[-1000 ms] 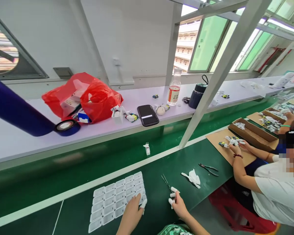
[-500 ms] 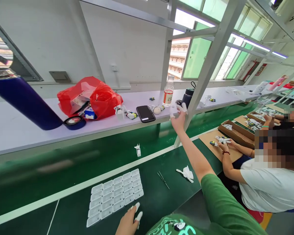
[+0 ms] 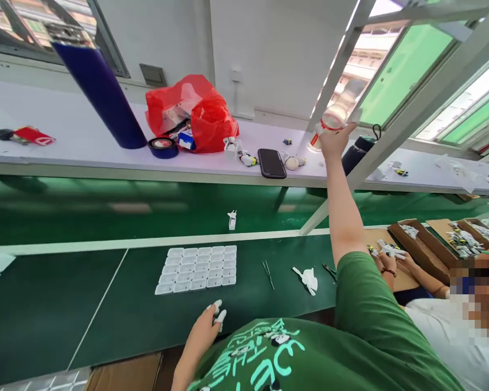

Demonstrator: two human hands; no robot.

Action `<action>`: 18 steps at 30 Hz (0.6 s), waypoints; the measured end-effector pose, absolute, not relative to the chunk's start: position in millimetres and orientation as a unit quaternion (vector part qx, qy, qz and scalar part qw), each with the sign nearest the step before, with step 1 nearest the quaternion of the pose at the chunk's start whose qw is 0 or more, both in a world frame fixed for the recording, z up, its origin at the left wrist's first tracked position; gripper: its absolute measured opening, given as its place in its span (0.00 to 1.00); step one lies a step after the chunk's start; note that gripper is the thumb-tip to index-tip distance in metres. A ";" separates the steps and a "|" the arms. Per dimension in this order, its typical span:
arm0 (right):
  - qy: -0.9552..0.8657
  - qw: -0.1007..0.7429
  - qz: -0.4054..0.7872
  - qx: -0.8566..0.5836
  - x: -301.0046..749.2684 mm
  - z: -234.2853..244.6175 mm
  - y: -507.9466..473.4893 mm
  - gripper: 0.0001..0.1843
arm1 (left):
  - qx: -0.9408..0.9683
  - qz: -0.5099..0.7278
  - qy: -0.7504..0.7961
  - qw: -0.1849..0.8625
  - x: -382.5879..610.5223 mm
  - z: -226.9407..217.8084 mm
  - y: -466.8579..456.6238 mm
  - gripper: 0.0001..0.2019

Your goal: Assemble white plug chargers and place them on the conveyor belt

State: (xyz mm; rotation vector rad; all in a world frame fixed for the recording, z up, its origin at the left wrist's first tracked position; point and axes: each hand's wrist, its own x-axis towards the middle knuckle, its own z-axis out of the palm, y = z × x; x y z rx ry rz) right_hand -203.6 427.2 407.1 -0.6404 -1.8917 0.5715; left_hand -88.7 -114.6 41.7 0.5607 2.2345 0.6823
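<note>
Clear plastic, blurred and tilted: that is the bottle (image 3: 334,115), and your right hand (image 3: 333,142) is clasped around its body at the far white shelf (image 3: 85,149). Your right arm is stretched long and nearly straight, forward and up. The green sleeve covers your shoulder, and the bare forearm rises beside the slanted metal post (image 3: 391,133). The bottle leans with its top up and to the right, and a bit of red label shows left of your fingers. The blur hides whether its base touches the shelf. On the shelf, a dark phone (image 3: 271,163) lies to the left of the bottle, and a dark flask (image 3: 353,155) stands just to its right.

Your left hand (image 3: 206,326) is low, near the front edge of the green table (image 3: 118,304). Its palm is down, the fingers are loosely spread with white caps on their tips, and it is grasping nothing. Just beyond it lies a white tray (image 3: 199,266) of small cells, and tweezers (image 3: 268,273) lie to the right of that tray.
</note>
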 end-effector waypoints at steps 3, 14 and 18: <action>-0.811 0.513 0.247 -0.136 -143.4 400.6 383.7 0.44 | 0.294 0.282 0.822 0.397 -80.0 49.1 -73.7 0.17; -0.658 0.216 0.565 -0.449 101.5 105.5 199.1 0.51 | 0.588 0.077 0.722 0.356 -67.5 7.3 77.2 0.18; -0.694 0.071 0.509 -0.504 138.1 36.4 167.2 0.45 | 0.587 0.074 0.723 0.357 -65.9 -12.8 90.2 0.15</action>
